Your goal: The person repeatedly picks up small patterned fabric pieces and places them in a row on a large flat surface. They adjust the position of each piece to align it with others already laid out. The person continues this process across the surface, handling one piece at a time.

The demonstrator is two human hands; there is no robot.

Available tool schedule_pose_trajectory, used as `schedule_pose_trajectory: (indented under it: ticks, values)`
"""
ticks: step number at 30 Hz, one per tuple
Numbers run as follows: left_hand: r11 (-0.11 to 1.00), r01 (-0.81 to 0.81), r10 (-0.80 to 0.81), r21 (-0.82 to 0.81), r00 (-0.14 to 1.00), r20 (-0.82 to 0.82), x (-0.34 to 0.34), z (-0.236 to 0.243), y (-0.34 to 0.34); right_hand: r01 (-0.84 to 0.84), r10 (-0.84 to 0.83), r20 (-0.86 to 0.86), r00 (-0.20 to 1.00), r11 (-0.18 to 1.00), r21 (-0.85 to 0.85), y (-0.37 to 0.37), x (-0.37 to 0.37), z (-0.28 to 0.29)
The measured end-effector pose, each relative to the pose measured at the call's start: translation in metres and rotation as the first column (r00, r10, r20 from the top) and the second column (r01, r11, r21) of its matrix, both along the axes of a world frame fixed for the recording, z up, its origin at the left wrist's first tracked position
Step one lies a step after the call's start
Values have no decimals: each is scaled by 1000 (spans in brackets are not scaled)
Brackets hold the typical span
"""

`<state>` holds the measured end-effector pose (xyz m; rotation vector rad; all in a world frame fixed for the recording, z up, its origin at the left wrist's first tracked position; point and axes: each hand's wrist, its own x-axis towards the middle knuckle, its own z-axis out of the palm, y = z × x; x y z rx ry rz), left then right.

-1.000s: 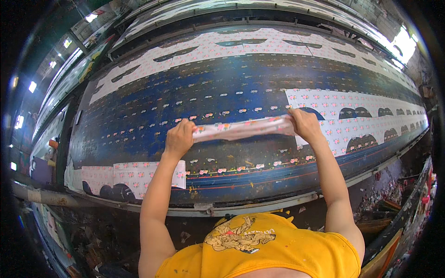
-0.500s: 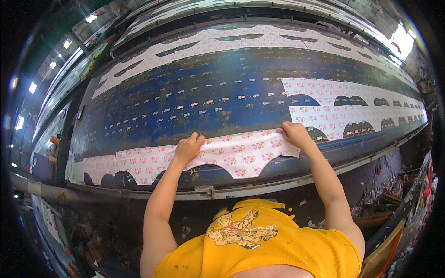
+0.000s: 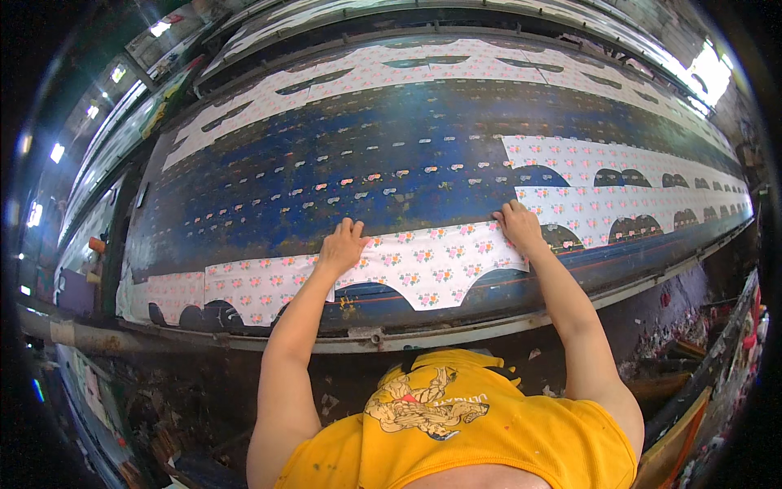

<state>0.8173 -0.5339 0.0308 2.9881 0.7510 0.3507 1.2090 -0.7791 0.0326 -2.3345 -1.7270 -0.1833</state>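
Cloth [image 3: 428,265], white with flowers, spreads near the front edge of the worktop [image 3: 273,232], its lower side cut in curves. I see my left hand [image 3: 342,247] at its upper left corner and my right hand [image 3: 519,227] at its upper right. Fingers are bent on both; I cannot tell whether either grip pinches the fabric or only presses it. Matching panels [image 3: 244,281] lie just left.

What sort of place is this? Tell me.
Probably a fabric-printing workshop: a long, stained table carries repeated coloured marks, and cut floral fabric pieces lie along it in rows.
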Motion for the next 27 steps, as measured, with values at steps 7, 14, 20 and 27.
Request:
schedule_pose_trajectory:
  ticks: [7, 14, 20, 27]
  values:
    - [917, 316, -298, -246, 949, 108, 6, -27, -51, -371, 386, -110, 916, 918, 138, -21, -60, 3]
    - [966, 157, -179, -204, 979, -97, 10, -25, -75, -189, 182, -54, 982, 949, -254, -52, -65, 3]
    - [958, 157, -184, -238, 978, -95, 50, -6, -103, -124, 118, -46, 992, 982, -146, -79, -35, 2]
    - [945, 249, -254, -212, 967, 5, 160, -2, -146, -67, 69, -28, 997, 995, 73, -118, 76, 12]
